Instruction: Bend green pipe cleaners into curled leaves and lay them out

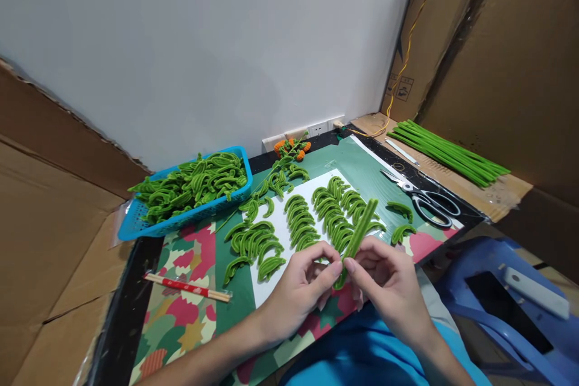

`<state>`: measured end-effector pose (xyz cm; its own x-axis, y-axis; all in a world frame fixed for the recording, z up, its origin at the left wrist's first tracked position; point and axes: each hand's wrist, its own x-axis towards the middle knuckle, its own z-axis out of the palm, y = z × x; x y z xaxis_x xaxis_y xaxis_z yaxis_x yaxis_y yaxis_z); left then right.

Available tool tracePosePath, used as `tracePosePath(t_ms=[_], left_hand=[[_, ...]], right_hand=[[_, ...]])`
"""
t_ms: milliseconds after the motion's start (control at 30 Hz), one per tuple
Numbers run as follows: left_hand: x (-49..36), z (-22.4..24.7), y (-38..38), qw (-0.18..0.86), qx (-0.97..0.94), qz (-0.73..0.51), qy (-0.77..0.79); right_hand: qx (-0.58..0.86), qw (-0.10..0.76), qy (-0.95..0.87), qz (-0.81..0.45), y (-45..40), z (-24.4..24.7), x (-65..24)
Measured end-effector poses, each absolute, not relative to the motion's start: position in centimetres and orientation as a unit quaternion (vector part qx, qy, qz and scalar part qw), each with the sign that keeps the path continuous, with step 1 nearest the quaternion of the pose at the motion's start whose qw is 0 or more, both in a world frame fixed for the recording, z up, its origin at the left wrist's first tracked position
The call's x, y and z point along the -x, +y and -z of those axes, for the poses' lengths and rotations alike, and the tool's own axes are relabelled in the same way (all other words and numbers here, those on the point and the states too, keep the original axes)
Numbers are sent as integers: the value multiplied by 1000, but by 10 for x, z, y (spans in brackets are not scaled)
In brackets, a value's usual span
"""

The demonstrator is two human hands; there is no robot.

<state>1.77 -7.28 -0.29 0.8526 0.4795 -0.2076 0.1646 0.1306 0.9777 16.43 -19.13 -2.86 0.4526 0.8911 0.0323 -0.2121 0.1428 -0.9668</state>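
Between the fingertips of my left hand [304, 282] and my right hand [389, 280] is a green pipe cleaner strip [363, 222], doubled into several side-by-side lengths. It slants up and away to the right. Both hands are closed in a pinch near its lower end, just over the table's front edge. Beyond them, curved green pipe cleaner leaves [301, 223] lie in rows on a sheet of white paper [312, 184]. Two loose pieces [400, 211] rest to the right of the paper.
A blue basket [185, 217] heaped with green pieces stands at left. Wrapped chopsticks [187, 287] lie in front of it. An orange-flowered stem [292, 148] is at the back. Scissors [423, 196] and long green stems [447, 154] lie right. A blue stool [479, 265] holds a phone [509, 312].
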Motion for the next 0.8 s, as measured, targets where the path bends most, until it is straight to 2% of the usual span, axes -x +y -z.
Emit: tracePosePath(t_ms=[267, 567, 800], left_hand=[[-13, 4, -74, 718, -638, -119, 252], [-16, 2, -76, 742, -623, -96, 230], [-18, 8, -71, 729, -615, -122, 275]], right_hand=[[439, 712, -287, -467, -188, 27, -163], [468, 721, -300, -413, -186, 23, -167], [486, 756, -250, -360, -188, 28, -175]])
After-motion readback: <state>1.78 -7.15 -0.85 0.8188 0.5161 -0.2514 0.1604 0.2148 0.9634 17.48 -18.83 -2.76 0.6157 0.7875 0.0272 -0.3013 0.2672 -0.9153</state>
